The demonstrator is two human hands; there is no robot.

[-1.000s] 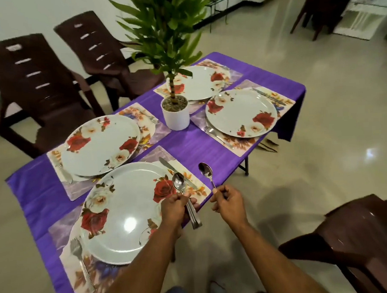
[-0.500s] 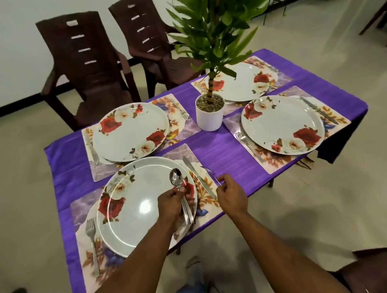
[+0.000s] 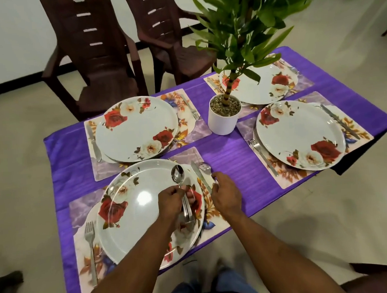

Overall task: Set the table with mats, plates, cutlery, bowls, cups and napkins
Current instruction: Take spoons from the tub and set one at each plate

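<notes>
Spoons are what I am tracking here: one spoon (image 3: 204, 168) now lies low beside the knife (image 3: 200, 177), its bowl just beyond the fingers of my right hand (image 3: 226, 195), where a second ago that hand held it raised off the surface (image 3: 233, 162). The right hand's fingers curl over the handle end, and I cannot tell whether they still pinch it or only rest on it. My left hand (image 3: 171, 200) keeps its grip on a bundle of spare spoons (image 3: 183, 196), one bowl sticking up beyond the knuckles and the handles pointing back toward my wrist; that hand has shifted from the plate's edge to hover over the nearest plate (image 3: 133, 214), just left of the right hand. The mat (image 3: 216, 221) under that plate shows beneath the right hand, and a fork (image 3: 90, 248) lies on it well to the left of the left hand. Beyond both hands the other three plates sit as before, with a potted plant (image 3: 224, 120) between them.
</notes>
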